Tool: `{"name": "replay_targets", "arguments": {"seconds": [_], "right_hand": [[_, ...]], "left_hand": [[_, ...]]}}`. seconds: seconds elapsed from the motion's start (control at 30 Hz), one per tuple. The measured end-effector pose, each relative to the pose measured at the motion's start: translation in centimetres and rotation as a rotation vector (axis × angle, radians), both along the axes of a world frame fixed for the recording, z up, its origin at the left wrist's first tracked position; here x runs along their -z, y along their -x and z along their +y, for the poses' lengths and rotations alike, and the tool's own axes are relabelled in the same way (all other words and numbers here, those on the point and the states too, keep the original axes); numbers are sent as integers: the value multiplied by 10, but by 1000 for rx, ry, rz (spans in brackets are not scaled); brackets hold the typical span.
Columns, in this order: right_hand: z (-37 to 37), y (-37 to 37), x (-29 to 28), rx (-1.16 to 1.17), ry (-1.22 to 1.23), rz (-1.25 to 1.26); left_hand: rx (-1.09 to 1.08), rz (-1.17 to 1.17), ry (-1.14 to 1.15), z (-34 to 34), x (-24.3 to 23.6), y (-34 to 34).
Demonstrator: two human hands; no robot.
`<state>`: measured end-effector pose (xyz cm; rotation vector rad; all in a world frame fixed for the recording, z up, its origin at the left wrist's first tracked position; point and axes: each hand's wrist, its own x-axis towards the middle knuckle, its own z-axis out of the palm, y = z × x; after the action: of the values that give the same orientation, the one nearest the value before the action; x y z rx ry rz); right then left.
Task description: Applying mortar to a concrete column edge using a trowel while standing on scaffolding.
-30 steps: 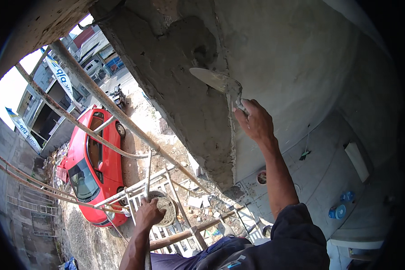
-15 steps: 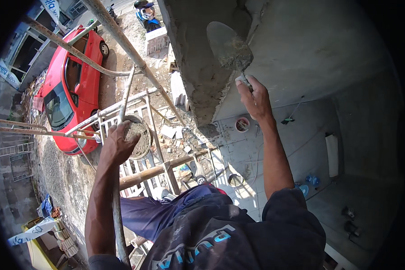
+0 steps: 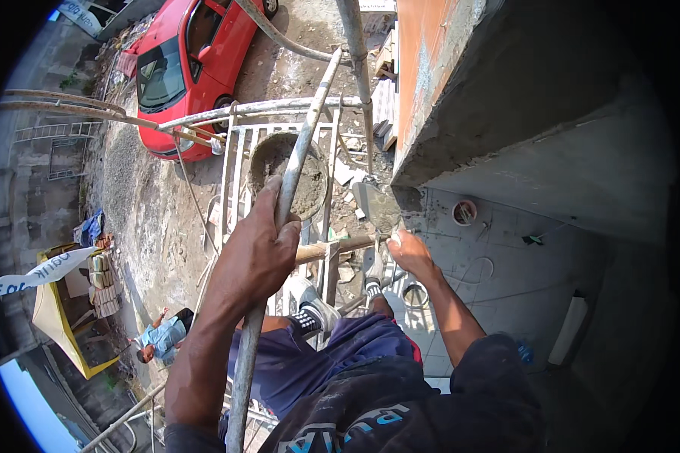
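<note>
My left hand (image 3: pixel 261 245) is closed round a slanting, paint-worn scaffold pole (image 3: pixel 307 140). The pole runs up in front of a round bucket (image 3: pixel 258 162) that holds grey wet mortar (image 3: pixel 304 189). My right hand (image 3: pixel 411 253) grips a trowel by its handle. The trowel's grey-smeared blade (image 3: pixel 375 205) points away from me, apart from the bucket and to its right. Above and right of the trowel hangs the lower corner of a plastered wall (image 3: pixel 491 128), rough along its edge.
White scaffold bars (image 3: pixel 230 181) and a wooden pole (image 3: pixel 310 254) surround my legs. Far below stand a red car (image 3: pixel 211 41) and a person in a light blue shirt (image 3: pixel 162 336). On the tiled floor (image 3: pixel 453 260) at right sits a pinkish bucket (image 3: pixel 465 212).
My right hand has come down from the wall with the trowel, toward the mortar bucket's right side. My left hand keeps hold of the pole. The view has turned leftward, showing the person below.
</note>
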<state>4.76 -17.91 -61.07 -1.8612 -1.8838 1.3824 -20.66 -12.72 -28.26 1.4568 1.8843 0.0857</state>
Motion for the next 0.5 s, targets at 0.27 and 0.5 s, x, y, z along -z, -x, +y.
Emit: {"name": "replay_targets", "arguments": {"seconds": [0.27, 0.5], "right_hand": [[116, 193, 81, -1049, -618, -480], [195, 262, 16, -578, -444, -461]], "left_hand": [[-32, -81, -19, -3, -3, 2], [-48, -137, -43, -3, 1, 8]]}}
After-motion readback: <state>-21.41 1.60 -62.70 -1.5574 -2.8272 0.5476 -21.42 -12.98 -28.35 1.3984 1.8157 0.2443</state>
